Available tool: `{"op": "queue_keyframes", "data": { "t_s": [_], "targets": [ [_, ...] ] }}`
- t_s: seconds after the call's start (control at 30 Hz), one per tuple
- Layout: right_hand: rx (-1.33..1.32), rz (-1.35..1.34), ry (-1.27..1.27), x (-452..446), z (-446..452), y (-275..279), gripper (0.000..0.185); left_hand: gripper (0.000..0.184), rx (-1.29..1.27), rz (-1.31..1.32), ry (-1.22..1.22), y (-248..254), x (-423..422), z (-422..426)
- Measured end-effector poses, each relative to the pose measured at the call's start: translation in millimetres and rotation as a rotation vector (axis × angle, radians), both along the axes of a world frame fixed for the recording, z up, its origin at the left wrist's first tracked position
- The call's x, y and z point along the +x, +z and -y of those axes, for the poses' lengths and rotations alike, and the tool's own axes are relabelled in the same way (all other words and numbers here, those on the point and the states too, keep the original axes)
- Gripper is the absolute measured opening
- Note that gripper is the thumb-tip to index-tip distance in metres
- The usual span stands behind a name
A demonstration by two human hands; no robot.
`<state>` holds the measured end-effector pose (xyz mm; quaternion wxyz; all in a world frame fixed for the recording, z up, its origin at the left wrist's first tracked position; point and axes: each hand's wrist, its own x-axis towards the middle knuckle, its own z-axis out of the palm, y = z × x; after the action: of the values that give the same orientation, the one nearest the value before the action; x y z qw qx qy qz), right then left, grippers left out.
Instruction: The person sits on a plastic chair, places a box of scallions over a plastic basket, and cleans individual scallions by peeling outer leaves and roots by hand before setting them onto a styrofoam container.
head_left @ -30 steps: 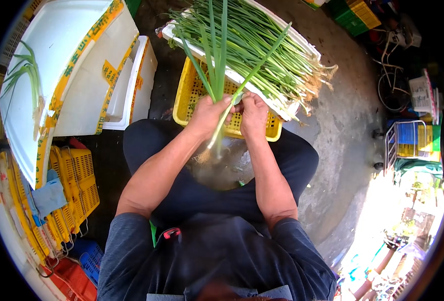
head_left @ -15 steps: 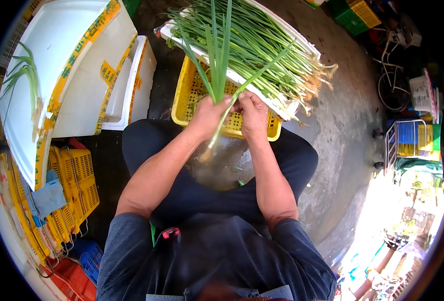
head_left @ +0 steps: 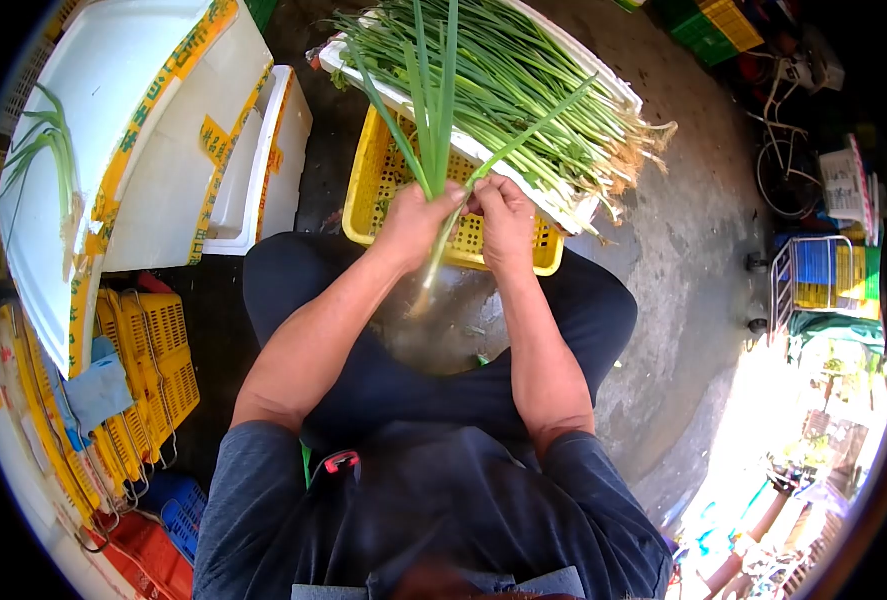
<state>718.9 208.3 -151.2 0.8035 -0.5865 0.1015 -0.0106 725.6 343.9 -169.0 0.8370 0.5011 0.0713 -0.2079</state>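
Above the front edge of a yellow plastic basket [head_left: 363, 190], I hold a green onion [head_left: 433, 150] in both hands. My left hand [head_left: 415, 228] is closed around its stalk, with the long leaves standing up past the thumb. My right hand [head_left: 506, 222] pinches a leaf that slants up to the right, its fingertips close to the left thumb. The onion's pale root end hangs below the hands, blurred. Just beyond the basket, a white foam box [head_left: 470, 150] is heaped with green onions [head_left: 523, 100], their brown roots pointing right.
On the left, a white foam lid [head_left: 113, 110] carries a few loose green onions [head_left: 60, 150], beside another foam box [head_left: 278, 165]. Yellow crates [head_left: 153, 350] stand lower left. A metal-framed cart [head_left: 808, 275] is at the right. Scraps lie on the wet concrete floor [head_left: 683, 250].
Both hands stay in nearly the same place with the green onion. Its root end has shifted slightly, and the right fingers have moved a little on the leaf.
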Motion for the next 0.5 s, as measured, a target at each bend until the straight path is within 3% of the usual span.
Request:
{"op": "queue_keyframes", "data": {
  "t_s": [0.2, 0.5],
  "targets": [
    [-0.038, -0.028, -0.023, 1, -2, 1, 0.015, 0.015, -0.008, -0.001, 0.014, -2, 0, 1],
    [0.200, -0.112, 0.136, 2, 9, 0, 0.017, 0.017, -0.229, -0.066, -0.173, -1, 0, -2]
  ]
}}
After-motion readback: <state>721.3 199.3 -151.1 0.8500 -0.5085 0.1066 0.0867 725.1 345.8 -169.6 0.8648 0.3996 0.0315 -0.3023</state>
